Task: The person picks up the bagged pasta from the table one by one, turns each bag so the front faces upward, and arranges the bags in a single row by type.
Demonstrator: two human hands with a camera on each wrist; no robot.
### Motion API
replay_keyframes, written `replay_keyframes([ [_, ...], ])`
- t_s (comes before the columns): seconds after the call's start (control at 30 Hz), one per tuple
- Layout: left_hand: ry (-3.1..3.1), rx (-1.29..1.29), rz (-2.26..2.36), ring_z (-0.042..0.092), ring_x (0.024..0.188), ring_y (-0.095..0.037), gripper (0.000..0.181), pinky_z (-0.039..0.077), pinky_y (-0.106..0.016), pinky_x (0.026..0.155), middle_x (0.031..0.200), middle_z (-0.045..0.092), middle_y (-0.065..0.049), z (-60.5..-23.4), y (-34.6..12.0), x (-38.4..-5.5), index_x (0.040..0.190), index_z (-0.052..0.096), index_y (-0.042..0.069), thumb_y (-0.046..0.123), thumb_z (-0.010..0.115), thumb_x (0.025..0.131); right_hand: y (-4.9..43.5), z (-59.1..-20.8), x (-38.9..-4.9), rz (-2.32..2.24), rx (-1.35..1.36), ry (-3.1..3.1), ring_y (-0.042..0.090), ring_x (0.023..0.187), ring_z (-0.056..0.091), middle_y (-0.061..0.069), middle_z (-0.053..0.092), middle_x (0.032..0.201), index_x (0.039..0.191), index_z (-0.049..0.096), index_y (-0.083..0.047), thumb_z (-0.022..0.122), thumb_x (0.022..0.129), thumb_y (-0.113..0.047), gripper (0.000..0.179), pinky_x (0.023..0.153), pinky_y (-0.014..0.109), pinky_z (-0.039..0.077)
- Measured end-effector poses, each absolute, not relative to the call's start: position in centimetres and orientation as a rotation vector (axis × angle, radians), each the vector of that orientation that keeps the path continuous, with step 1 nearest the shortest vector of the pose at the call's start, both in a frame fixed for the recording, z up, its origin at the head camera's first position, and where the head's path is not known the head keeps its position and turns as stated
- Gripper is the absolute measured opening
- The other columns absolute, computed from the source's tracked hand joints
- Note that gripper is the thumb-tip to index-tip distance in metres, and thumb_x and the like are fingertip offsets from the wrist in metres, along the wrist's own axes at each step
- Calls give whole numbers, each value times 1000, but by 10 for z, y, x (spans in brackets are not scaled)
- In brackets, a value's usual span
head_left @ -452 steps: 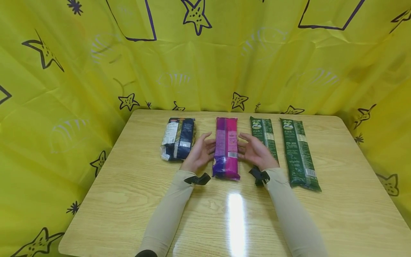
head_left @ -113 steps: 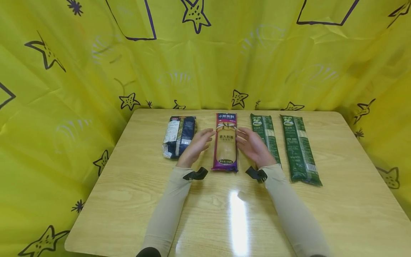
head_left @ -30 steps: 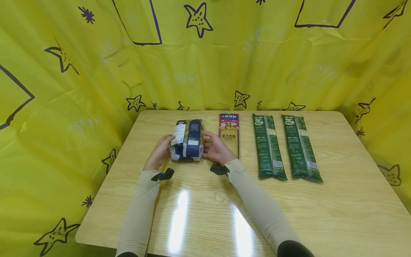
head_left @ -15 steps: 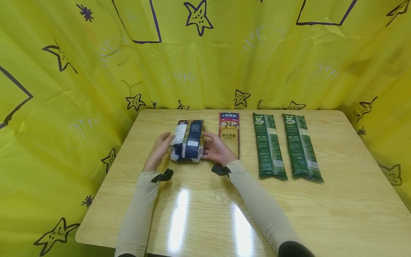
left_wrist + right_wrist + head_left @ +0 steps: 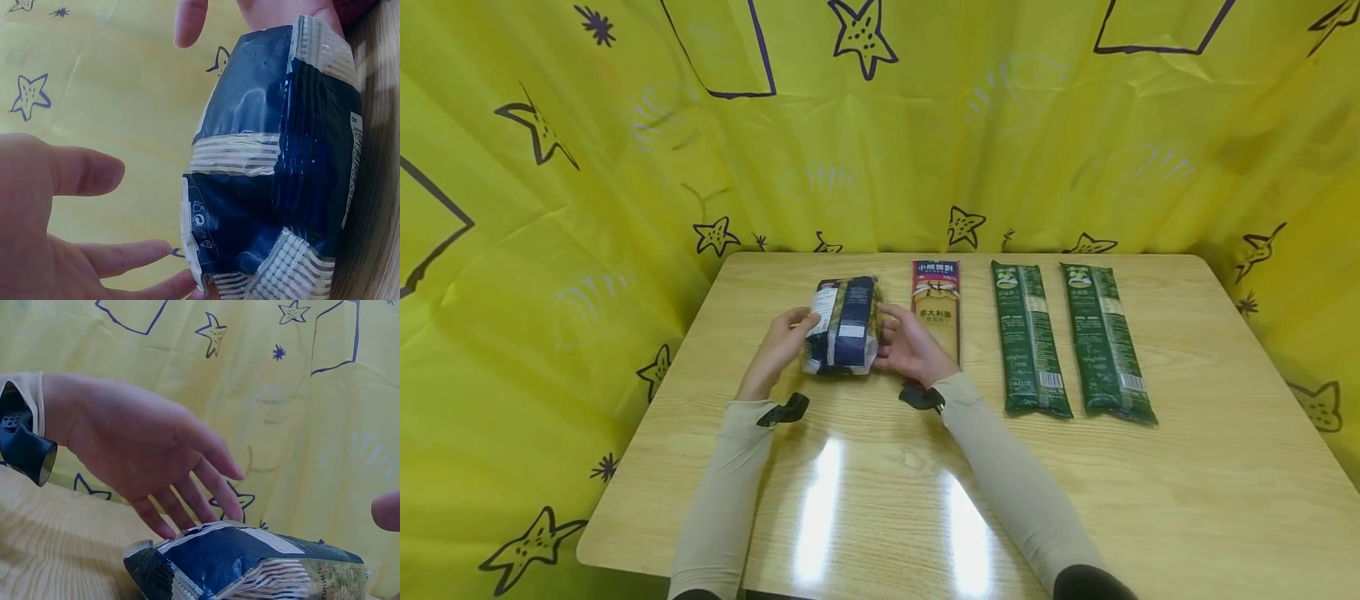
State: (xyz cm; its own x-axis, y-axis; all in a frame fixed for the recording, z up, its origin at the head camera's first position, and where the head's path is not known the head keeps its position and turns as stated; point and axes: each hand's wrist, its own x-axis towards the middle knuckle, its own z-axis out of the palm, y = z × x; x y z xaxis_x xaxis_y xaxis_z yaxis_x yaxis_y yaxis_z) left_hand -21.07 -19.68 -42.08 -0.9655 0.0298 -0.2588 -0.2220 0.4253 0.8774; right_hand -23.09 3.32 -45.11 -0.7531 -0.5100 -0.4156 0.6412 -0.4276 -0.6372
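A dark blue plastic food bag (image 5: pixel 853 312) with a white label and clear panels lies at the left of the table. My left hand (image 5: pixel 778 346) is at its left side, with fairly straight fingers reaching the bag's edge in the left wrist view. At the bag's right side is my right hand (image 5: pixel 913 343), its fingertips right at the edge and its thumb raised. Neither hand curls round the bag. Beside it lies a purple and pink pasta packet (image 5: pixel 936 312), front face up, its lower end partly hidden by my right hand.
Two long green spaghetti packets, the nearer one (image 5: pixel 1032 342) and the farther one (image 5: pixel 1107 342), lie to the right on the wooden table (image 5: pixel 880 467). Behind the table hangs a yellow curtain (image 5: pixel 910 167) with drawn stars.
The pasta packet earlier showed its back, then its front between my hands. Both hands have since moved left to the blue bag. Over the last second they barely shift.
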Motion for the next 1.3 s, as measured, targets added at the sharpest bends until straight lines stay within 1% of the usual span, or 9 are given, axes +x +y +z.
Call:
replay_keyframes([
  [0.17,2460,-149,1521,39,149,-40,63,35,-58,123,162,37,-22,-418,-191,-210,159,36,4,39,48,108,37,-448,-228,-2204,218,1053,35,139,40,14,37,159,158,30,-9,49,106,-42,64,127,57,26],
  [0.33,2464,-128,1503,39,149,-40,62,34,-58,123,162,38,-22,-418,-186,-211,158,37,4,38,48,108,42,-443,-225,-2216,205,1068,33,130,44,11,44,146,157,29,-8,46,107,-42,63,127,56,27],
  [0.43,2456,-126,1506,39,150,-40,62,35,-58,124,163,38,-21,-419,-184,-212,158,37,3,39,48,109,44,-439,-222,-2218,179,1095,32,126,44,10,42,144,159,24,-8,44,108,-41,64,128,57,25],
  [0.57,2442,-123,1507,39,150,-39,63,35,-57,124,164,38,-21,-420,-181,-214,159,37,3,39,49,108,48,-435,-220,-2218,150,1123,33,129,40,12,32,156,163,15,-9,42,108,-40,69,129,58,21],
  [0.73,2420,-123,1517,40,149,-37,63,37,-55,123,163,39,-20,-420,-176,-213,158,38,3,40,50,108,54,-430,-216,-2220,131,1142,40,146,28,16,18,169,165,5,-8,41,108,-38,74,130,60,15],
  [0.93,2397,-100,1521,39,150,-38,64,39,-56,122,164,38,-20,-419,-172,-212,158,37,2,40,49,108,58,-422,-212,-2216,67,1155,43,156,18,16,10,174,166,2,-8,37,109,-38,74,131,60,13],
  [1.07,2376,-71,1523,37,152,-38,65,38,-55,123,166,35,-21,-418,-170,-211,159,34,2,40,48,109,59,-416,-209,-2215,58,1168,46,160,4,14,-9,175,165,-11,-8,39,108,-39,82,132,60,7],
  [1.17,2350,-53,1537,34,154,-37,66,36,-54,124,167,33,-20,-419,-169,-211,160,32,1,40,46,109,60,-412,-207,-2216,66,1192,47,160,-9,13,-18,174,164,-17,-9,41,108,-39,86,131,61,3],
  [1.3,2326,-35,1554,31,155,-35,66,34,-52,126,167,33,-21,-419,-169,-212,159,32,-1,39,46,109,60,-407,-204,-2223,72,1228,46,159,-14,13,-19,174,164,-17,-9,42,108,-38,87,131,62,2],
])
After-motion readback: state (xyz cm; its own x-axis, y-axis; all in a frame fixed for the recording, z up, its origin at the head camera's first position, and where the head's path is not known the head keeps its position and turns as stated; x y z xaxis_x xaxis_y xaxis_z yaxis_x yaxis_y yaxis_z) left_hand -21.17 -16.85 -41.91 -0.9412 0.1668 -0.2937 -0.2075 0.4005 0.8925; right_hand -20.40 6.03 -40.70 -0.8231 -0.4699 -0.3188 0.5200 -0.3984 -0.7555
